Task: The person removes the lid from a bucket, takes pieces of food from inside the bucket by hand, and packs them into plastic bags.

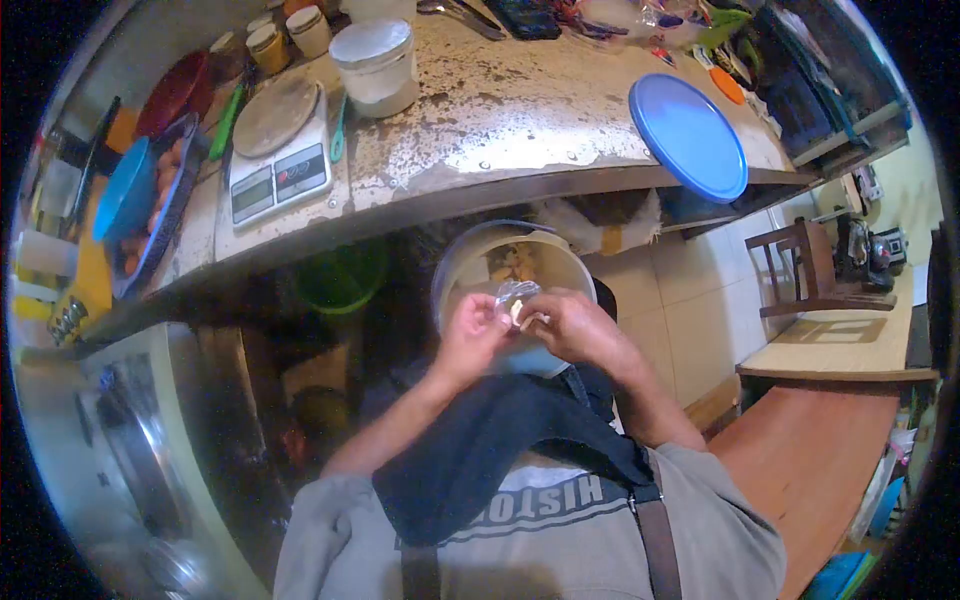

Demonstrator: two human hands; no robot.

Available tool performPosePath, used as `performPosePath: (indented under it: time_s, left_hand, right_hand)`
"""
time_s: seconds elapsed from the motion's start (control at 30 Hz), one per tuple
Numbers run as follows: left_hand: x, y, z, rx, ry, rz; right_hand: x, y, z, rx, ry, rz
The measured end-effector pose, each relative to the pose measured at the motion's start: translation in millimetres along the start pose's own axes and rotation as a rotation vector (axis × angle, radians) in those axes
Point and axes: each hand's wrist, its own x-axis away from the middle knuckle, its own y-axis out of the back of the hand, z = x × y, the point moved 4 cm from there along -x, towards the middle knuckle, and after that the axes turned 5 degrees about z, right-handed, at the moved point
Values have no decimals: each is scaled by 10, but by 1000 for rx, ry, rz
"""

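My left hand [472, 332] and my right hand [574, 324] meet over an open bucket [572, 268] at my lap. Between them is a small clear plastic bag [517, 291], pinched in the fingertips of both hands. A small pale piece [516, 309] shows at the bag's lower part, but I cannot make out what it is. Inside the bucket, below the bag, lie several yellowish-brown pieces [513, 262]. The hands hide part of the bucket's near side.
On the worn worktop [500, 120] ahead stand a kitchen scale [280, 165], a white tub [375, 68] and several jars. A blue lid [688, 137] overhangs its front edge. Under it sits a green basin [342, 275]. A wooden bench [800, 450] is at right.
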Motion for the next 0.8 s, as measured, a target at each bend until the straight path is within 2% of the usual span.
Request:
performPosePath:
  time_s: [0.07,0.27,0.33,0.37,0.47,0.53,0.77,0.8]
  left_hand:
    - [8,6,6,-30,-5,-6]
    - [51,-8,-70,-76,-26,-21]
    - [46,23,-60,-72,-34,-38]
    - [40,37,-41,-70,-35,-38]
    - [28,64,-18,-29,-63,-29]
    - [27,59,-32,-19,-31,-14]
    - [72,62,-83,1,9,-3]
    - [72,61,-76,34,16,-2]
  right_hand:
    - [-8,-35,25,74,25,-18]
    - [14,98,108,-105,-8,-141]
    - [33,195,78,-156,-166,-200]
    - [26,208,68,-154,-167,-198]
    - [15,235,58,-186,-156,-249]
    - [-14,232,189,-60,65,-304]
    - [-63,241,252,-208,26,-322]
    - [-72,215,268,-183,83,-290]
